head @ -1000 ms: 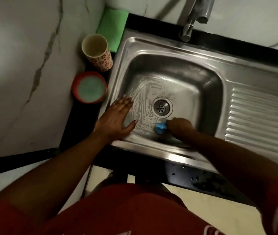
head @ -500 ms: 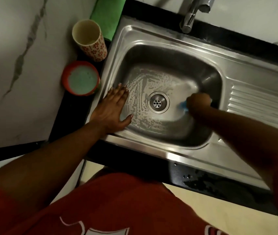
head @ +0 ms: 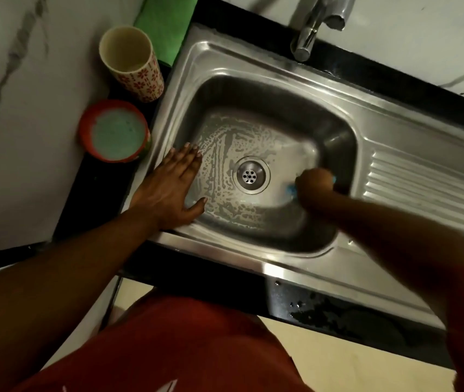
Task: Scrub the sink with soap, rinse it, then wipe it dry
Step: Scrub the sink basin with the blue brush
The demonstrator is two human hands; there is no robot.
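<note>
The blue scrubber (head: pixel 291 190) lies on the sink (head: pixel 253 89) floor just right of the drain (head: pixel 250 175), under the right hand (head: pixel 314 183), which seems curled round it. The suds (head: pixel 219 165) lie leftward, beyond the drain. The left hand (head: pixel 168 188) presses flat on the left rim, fingers together.

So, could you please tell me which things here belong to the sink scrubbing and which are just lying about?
Job: sink, blue scrubber in right hand, left hand resting on the rim, red tub (apparently soap), tap, green cloth (probably for drying).
Lying about: patterned cup.
</note>
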